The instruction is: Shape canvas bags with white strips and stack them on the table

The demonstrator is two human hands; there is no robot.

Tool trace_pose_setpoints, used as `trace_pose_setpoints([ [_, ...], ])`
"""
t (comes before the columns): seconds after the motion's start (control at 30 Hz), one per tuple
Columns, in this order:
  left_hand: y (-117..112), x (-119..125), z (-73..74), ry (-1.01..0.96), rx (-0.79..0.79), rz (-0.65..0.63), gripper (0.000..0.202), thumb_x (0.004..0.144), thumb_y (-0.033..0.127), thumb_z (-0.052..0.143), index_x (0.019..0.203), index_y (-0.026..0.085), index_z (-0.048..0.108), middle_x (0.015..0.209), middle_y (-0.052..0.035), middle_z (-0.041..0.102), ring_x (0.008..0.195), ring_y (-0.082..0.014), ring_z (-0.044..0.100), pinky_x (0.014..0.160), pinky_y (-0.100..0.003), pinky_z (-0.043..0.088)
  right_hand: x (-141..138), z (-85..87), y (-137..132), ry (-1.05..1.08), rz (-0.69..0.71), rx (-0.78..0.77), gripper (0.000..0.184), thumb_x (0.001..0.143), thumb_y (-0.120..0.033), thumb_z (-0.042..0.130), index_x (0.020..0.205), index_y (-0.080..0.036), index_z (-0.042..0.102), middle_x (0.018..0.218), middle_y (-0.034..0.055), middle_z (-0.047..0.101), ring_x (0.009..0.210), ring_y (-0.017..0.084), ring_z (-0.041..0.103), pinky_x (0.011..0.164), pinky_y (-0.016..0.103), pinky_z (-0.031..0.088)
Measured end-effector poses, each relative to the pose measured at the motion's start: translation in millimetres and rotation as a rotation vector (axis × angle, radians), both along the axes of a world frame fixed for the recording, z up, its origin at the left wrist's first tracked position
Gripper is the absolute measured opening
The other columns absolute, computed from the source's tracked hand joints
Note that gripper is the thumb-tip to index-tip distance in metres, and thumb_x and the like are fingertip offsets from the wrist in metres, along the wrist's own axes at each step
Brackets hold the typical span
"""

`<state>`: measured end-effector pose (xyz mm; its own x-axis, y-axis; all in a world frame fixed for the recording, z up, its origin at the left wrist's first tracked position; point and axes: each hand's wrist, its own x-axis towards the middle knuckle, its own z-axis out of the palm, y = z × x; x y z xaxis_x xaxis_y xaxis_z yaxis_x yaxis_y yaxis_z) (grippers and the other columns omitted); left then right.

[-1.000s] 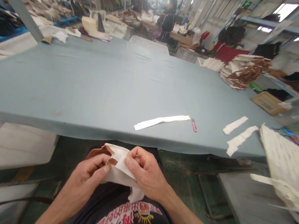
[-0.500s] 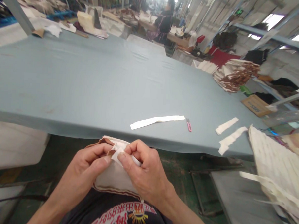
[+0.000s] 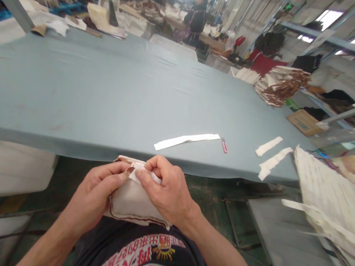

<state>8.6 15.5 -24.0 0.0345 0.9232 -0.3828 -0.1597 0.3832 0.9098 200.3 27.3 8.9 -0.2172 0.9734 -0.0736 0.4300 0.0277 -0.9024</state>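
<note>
My left hand (image 3: 94,194) and my right hand (image 3: 164,193) both pinch a small white fabric piece (image 3: 131,203) with a brown edge, held in my lap just below the front edge of the grey-blue table (image 3: 108,98). The thumbs and forefingers meet at the piece's top corner, where a white strip is folded over. Both hands are closed on it.
On the table lie a long white strip (image 3: 186,140), a small pink knife (image 3: 224,145) and two shorter white strips (image 3: 272,156). A stack of white and brown pieces (image 3: 281,86) sits far right. A white woven sheet (image 3: 327,194) hangs at right. A person (image 3: 195,22) works far behind.
The fabric piece has been pulled down flatter in my lap, and my hands have closed tighter together at its top corner. The view has shifted slightly.
</note>
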Motion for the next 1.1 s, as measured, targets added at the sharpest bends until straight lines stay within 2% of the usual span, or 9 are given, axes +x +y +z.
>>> trace_pose_setpoints([
  [0.17,3.6,2.3,3.3,-0.008,-0.007,0.042,0.025,0.064,0.04,0.084,0.075,0.018,0.08,0.071,-0.003,0.077,0.061,-0.0167,0.059,0.053,-0.022,0.048,0.7,0.8,9.3,-0.057,0.068,-0.023,0.028,0.1,-0.044,0.071,0.086,-0.026,0.055,0.061,-0.0087,0.054,0.057,0.014,0.044,0.066,0.03,0.029],
  [0.37,5.8,-1.0,-1.3,-0.007,0.005,0.066,0.025,0.064,0.039,0.081,0.077,0.018,0.082,0.079,-0.0047,0.081,0.071,-0.0213,0.067,0.061,-0.026,0.056,-2.8,-0.1,15.1,-0.145,0.092,-0.016,0.025,0.103,-0.041,0.073,0.088,-0.026,0.059,0.063,-0.0082,0.056,0.06,0.015,0.047,0.067,0.03,0.028],
  [0.6,5.0,0.5,0.4,0.021,-0.005,0.033,0.028,0.064,0.042,0.084,0.076,0.018,0.079,0.073,-0.0032,0.077,0.06,-0.0176,0.062,0.053,-0.024,0.052,-4.8,-2.3,15.2,-0.151,0.105,-0.007,0.026,0.103,-0.042,0.074,0.089,-0.026,0.06,0.064,-0.008,0.056,0.059,0.014,0.047,0.066,0.029,0.027],
  [0.83,2.9,0.4,-3.0,0.157,0.056,0.035,0.029,0.068,0.046,0.085,0.078,0.019,0.079,0.075,-0.0029,0.08,0.064,-0.0189,0.064,0.056,-0.024,0.051,-4.7,-3.6,16.2,-0.134,0.087,-0.048,0.029,0.102,-0.041,0.076,0.087,-0.025,0.058,0.065,-0.0086,0.056,0.06,0.013,0.047,0.067,0.03,0.028],
  [1.1,2.2,4.7,1.1,0.376,0.134,0.04,0.026,0.068,0.048,0.075,0.065,0.023,0.072,0.063,-0.0008,0.072,0.058,-0.0203,0.062,0.048,-0.024,0.042,-4.6,-23.0,19.4,0.046,0.079,-0.172,0.027,0.097,-0.042,0.075,0.086,-0.024,0.059,0.07,-0.0079,0.062,0.063,0.013,0.052,0.062,0.028,0.035],
])
